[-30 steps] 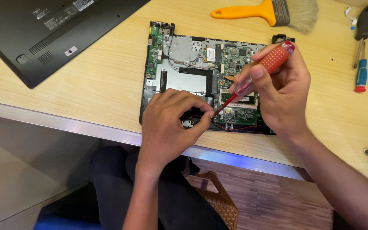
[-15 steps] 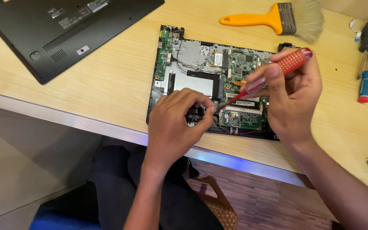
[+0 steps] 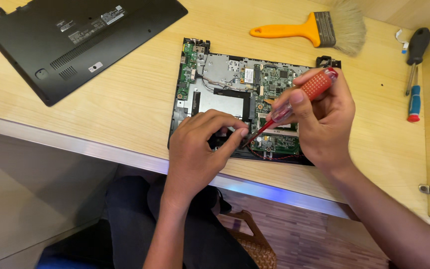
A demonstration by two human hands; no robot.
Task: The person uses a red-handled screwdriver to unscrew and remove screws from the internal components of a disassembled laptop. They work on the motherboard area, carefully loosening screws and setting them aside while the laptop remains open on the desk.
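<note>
Gripping a red screwdriver [image 3: 299, 99], right hand [image 3: 319, 119] probes the opened laptop [image 3: 225, 94] (white labels on black cover [image 3: 75, 40]); left fingers [image 3: 225, 129] pinch inside

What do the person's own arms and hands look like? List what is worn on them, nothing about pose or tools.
Both the left hand and the right hand are bare: no gloves, and no rings, watch or bracelet show. The left forearm and right forearm are uncovered as far as the picture reaches, with no sleeve in view. Fingernails are short and plain.
</note>
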